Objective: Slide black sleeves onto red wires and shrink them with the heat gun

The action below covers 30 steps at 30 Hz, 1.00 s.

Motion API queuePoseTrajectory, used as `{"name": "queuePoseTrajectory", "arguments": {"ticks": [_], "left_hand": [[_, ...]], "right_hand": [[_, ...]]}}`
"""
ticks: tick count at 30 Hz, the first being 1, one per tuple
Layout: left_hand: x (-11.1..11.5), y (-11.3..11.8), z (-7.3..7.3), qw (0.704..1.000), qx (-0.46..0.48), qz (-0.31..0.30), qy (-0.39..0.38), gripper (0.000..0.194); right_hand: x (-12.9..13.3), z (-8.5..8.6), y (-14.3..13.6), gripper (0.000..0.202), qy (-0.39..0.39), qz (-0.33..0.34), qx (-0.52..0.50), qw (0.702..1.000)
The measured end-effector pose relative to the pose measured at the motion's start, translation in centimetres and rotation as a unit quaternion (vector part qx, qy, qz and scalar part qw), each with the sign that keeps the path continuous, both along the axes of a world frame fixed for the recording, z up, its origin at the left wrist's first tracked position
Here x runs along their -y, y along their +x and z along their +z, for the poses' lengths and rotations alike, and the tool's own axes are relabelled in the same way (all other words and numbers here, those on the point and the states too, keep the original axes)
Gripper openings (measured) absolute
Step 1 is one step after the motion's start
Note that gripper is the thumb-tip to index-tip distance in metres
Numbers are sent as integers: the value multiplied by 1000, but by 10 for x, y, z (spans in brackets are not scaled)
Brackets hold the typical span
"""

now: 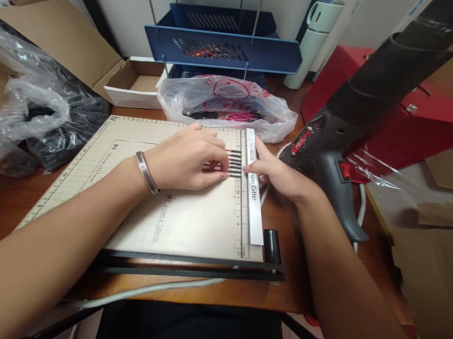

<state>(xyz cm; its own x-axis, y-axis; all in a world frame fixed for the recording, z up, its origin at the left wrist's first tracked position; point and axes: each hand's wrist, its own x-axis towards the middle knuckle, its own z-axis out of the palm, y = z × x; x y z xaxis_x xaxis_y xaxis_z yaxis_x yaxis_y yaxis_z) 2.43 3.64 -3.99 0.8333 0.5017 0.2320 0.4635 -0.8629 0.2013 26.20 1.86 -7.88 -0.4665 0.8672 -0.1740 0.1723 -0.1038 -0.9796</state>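
A cream paper cutter with printed grid lines lies on the desk, its white labelled strip along the right edge. Several thin black wire-like pieces, one pinkish at the far end of the row, lie side by side across the board toward this strip. My left hand is curled over them, fingertips pressing them down; their other ends are hidden beneath it. My right hand grips the strip from the right, thumb over the top near the wire ends, other fingers partly hidden behind the edge.
Behind the cutter sits a plastic bag of black and pink pieces, below a blue rack. A black heat gun and red box stand right. An open carton and wrapped black bundles are left. A cable crosses in front.
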Motion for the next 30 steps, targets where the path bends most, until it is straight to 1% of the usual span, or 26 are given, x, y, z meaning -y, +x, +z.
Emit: {"name": "queuePoseTrajectory", "arguments": {"ticks": [3, 5, 7, 8, 9, 10, 12, 13, 14, 15, 16, 17, 18, 20, 21, 23, 26, 30], "left_hand": [[0, 0, 0, 1000, 3, 2, 0, 20], [0, 0, 0, 1000, 18, 4, 5, 22], [0, -1, 0, 998, 53, 19, 16, 27], [-1, -1, 0, 996, 80, 34, 24, 30], [-3, -2, -1, 992, 110, 54, 33, 33], [-5, -2, -2, 986, 143, 77, 42, 35], [-9, -4, -5, 969, 204, 128, 50, 37], [-12, -5, -7, 961, 228, 152, 47, 38], [-15, -6, -8, 953, 245, 175, 39, 38], [-17, -7, -10, 946, 257, 195, 29, 38], [-19, -8, -11, 941, 263, 212, 20, 39], [-21, -9, -13, 938, 264, 225, 12, 39], [-23, -9, -14, 936, 263, 234, 6, 38], [-26, -11, -15, 935, 256, 247, -2, 37], [-27, -11, -16, 934, 252, 253, -8, 37], [-29, -13, -17, 930, 250, 268, -23, 37], [-31, -14, -18, 919, 258, 293, -52, 37], [-36, -14, -20, 903, 268, 322, -91, 35]], "right_hand": [[-1, -3, 0, 85, 6, -12, 0, 1000], [-1, -3, -1, 72, 17, -30, 22, 999], [1, 3, -5, 49, 50, -74, 76, 993], [4, 9, -7, 42, 81, -106, 111, 985], [10, 17, -9, 41, 123, -147, 145, 971], [17, 25, -11, 42, 174, -186, 177, 951], [37, 40, -11, 40, 272, -281, 201, 898], [48, 45, -8, 38, 309, -329, 220, 865], [59, 48, -4, 35, 336, -379, 252, 824], [70, 47, 2, 34, 354, -429, 290, 779], [79, 43, 10, 37, 359, -458, 331, 742], [86, 38, 18, 42, 361, -468, 371, 716], [92, 30, 26, 49, 352, -464, 411, 702], [97, 14, 39, 60, 320, -431, 466, 704], [98, 7, 43, 63, 305, -411, 475, 716], [98, -3, 45, 66, 289, -401, 473, 729], [97, -6, 39, 69, 274, -402, 477, 732], [97, -1, 30, 72, 253, -394, 510, 722]]}}
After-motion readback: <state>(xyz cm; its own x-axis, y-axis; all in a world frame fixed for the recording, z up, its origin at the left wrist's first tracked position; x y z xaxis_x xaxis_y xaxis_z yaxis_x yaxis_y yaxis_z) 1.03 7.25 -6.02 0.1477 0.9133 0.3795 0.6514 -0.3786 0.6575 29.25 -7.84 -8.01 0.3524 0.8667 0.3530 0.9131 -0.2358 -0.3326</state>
